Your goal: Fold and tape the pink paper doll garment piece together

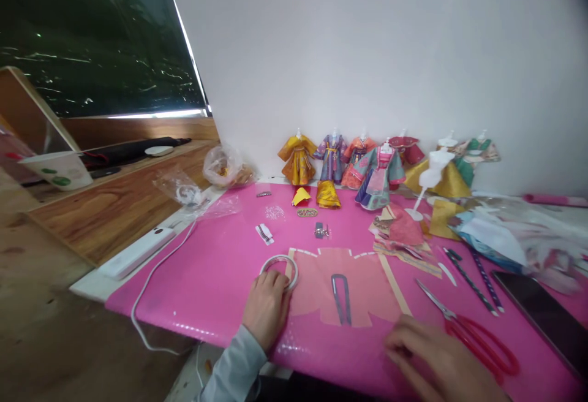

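Fingers of the left hand [266,304] lie curled loosely over the near rim of the tape roll [279,269], touching it but not pinching. Right hand [432,356] is blurred at the bottom edge; fingers look loosely bent and hold nothing that I can make out. Roll lies flat on the pink mat [206,279], just left of the paper garment cutout [342,285]. I judge the roll light and stiff enough, best held by its outer rim with a thumb through the hole. Cutout looks thin and floppy, creases easily, so lift it by an edge. Tweezers [340,298] lie on it; scissors [473,334] lie near the right hand. Dressed mannequins [381,172] stand along the wall.
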